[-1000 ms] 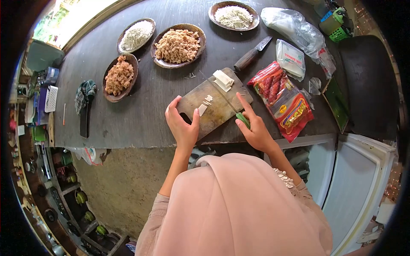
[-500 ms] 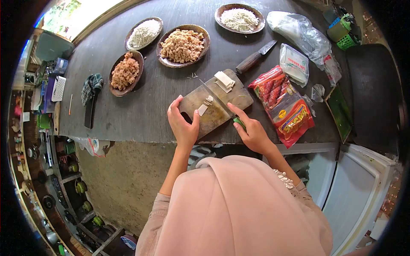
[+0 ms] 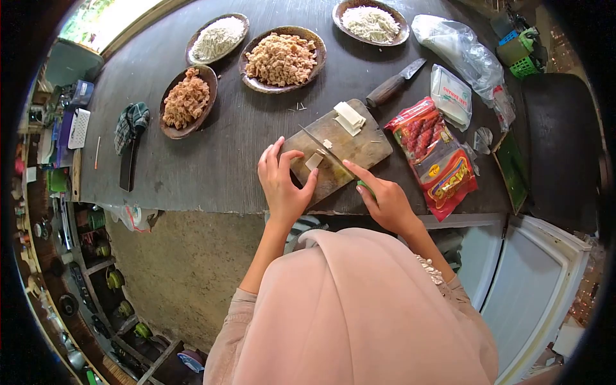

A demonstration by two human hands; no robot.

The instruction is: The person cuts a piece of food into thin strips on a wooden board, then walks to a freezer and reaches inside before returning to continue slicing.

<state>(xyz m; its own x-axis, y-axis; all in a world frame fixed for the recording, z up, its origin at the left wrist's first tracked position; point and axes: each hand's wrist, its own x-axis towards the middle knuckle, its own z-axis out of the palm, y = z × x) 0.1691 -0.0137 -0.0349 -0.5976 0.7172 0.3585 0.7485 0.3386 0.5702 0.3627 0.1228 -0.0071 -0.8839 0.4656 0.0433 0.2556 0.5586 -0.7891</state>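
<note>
A wooden cutting board (image 3: 373, 145) lies near the front edge of the table. My right hand (image 3: 389, 204) grips a knife (image 3: 332, 154) by its green handle, index finger stretched along the blade, which slants across the board. At the board's left edge is my left hand (image 3: 282, 186), fingers apart and curved, its thumb tip by a flat pale slice (image 3: 314, 160). Close to the blade sits a small white piece (image 3: 328, 144). A stack of white slabs (image 3: 349, 119) rests on the board's far corner, beyond the knife.
Right of the board lie a red food packet (image 3: 433, 157), a second knife (image 3: 393, 85) and plastic bags (image 3: 452, 48). Farther back stand bowls of brown chunks (image 3: 281, 59) and white shreds (image 3: 370, 25). A checked cloth (image 3: 132, 125) is at left.
The view has shifted slightly. My left hand's fingers have spread and bent over the board's edge, and the small cut bits near the slice lie differently. My right hand keeps hold of the knife.
</note>
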